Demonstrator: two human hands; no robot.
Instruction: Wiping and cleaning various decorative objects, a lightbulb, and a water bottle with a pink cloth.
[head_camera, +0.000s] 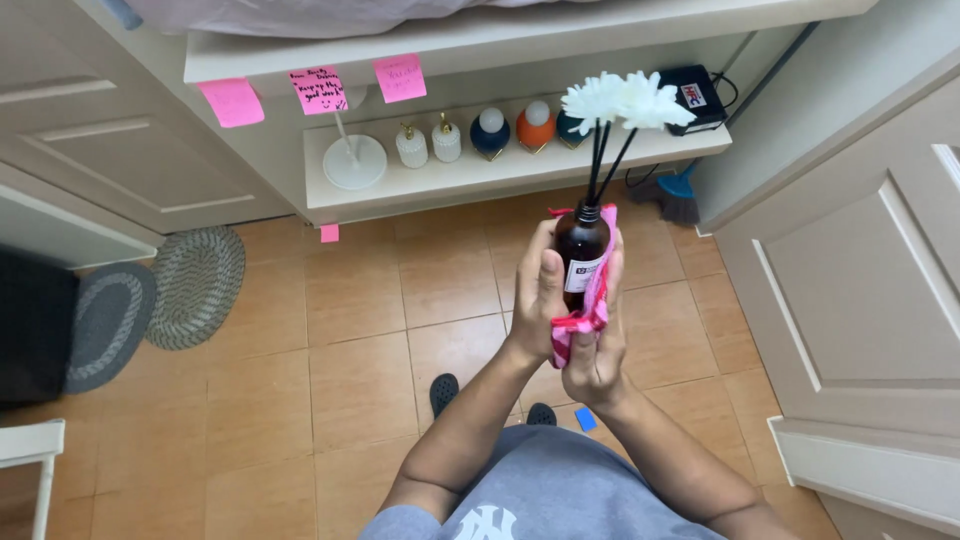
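Note:
A dark brown diffuser bottle (580, 245) with a white label stands upright between my hands. Black reeds rise from its neck and end in white paper flowers (627, 100). My left hand (537, 295) presses flat against the bottle's left side. My right hand (598, 350) holds a pink cloth (590, 310) wrapped against the bottle's right side and bottom. Both hands are raised over the tiled floor, in front of a low shelf.
The low cream shelf (500, 185) carries a white round stand, two small pump bottles and three round bottles. Pink sticky notes (318, 90) hang on the ledge above. A white door (860, 290) stands at right; two woven mats (195, 285) lie at left.

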